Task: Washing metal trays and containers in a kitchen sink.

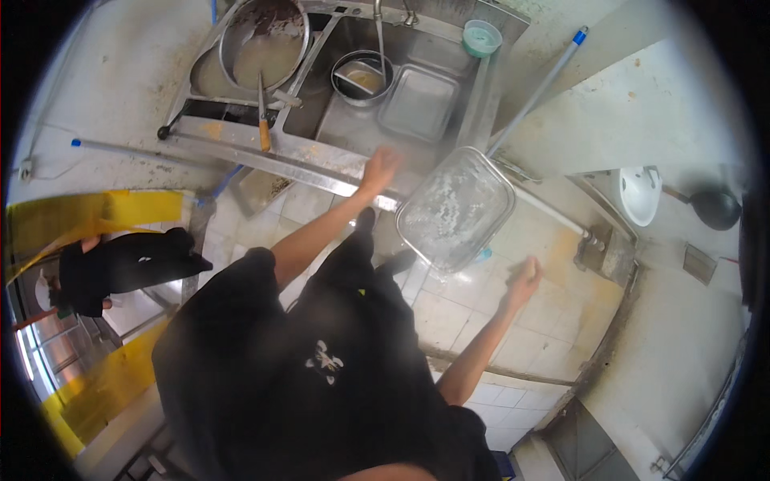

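Observation:
My left hand (383, 167), blurred by motion, is over the front edge of the steel sink (337, 135); I see nothing in its fingers. My right hand (525, 281) is above the tiled floor, fingers loosely curled and empty. Between them a wet rectangular metal tray (458, 207) slants past the sink's front right corner, apart from both hands. Water drips off its lower edge, and what supports it is unclear. Inside the basin lies a similar tray (419, 103). Beside that, a round metal pot (363, 101) with a divider stands under the tap (378, 13).
A large pot (264, 51) of cloudy liquid tilts in the left basin. A wooden-handled tool (263, 129) crosses the rim. At right stand a green-tinted plastic bowl (481, 39) and a long pole (538, 90). Another person (132, 264) is beyond yellow strips (108, 376).

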{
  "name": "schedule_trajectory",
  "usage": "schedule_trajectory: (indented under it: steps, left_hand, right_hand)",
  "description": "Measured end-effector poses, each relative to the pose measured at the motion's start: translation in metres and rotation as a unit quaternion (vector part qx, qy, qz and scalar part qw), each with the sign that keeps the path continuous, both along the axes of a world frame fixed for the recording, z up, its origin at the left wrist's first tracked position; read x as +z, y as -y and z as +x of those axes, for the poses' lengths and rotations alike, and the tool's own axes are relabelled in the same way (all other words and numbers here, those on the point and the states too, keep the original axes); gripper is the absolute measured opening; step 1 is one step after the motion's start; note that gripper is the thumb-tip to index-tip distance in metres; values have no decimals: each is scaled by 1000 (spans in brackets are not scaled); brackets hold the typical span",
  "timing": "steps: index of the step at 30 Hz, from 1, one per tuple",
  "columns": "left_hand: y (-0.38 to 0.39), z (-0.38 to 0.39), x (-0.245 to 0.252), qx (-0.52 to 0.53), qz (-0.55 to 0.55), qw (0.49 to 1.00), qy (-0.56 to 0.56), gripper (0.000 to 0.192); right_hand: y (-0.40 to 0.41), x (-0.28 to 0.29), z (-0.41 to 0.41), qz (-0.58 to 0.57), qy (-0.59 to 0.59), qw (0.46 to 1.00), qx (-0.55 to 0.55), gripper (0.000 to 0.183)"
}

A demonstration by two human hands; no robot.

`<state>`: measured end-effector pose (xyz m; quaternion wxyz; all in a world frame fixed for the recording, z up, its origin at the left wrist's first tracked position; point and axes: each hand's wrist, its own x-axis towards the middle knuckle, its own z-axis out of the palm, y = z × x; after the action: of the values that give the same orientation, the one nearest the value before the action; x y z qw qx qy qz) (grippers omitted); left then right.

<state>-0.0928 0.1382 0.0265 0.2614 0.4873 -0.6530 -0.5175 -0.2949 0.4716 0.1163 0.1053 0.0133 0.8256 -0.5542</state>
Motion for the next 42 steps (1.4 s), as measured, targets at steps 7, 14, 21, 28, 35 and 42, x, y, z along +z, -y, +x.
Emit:
schedule_trajectory:
  steps: [7,14,21,28,35,42]
  left_hand:
    - [174,-79,-166,155,397,901,82,24]
    - [212,-121,-271,323,482,812,-65,32]
    - [173,-103,-125,259,316,899,-155,25]
    - [173,-38,-30,298,430,831,-191,35]
    - [167,39,-1,284,429,842,-163,43]
    - [166,69,7,164,382,903,-107,42]
  right_hand:
    - [-24,20,26,32,-24,989,-144,39]
    - [108,96,27,31,-125,982,-136,32]
    - [426,63,-125,129,-297,887,328,31]
    - [643,-103,-297,470,-342,679,448,28]
    - [591,-8,-203,260,-381,802,380,25]
    - [511,-48,96,125,-106,712,683,38]
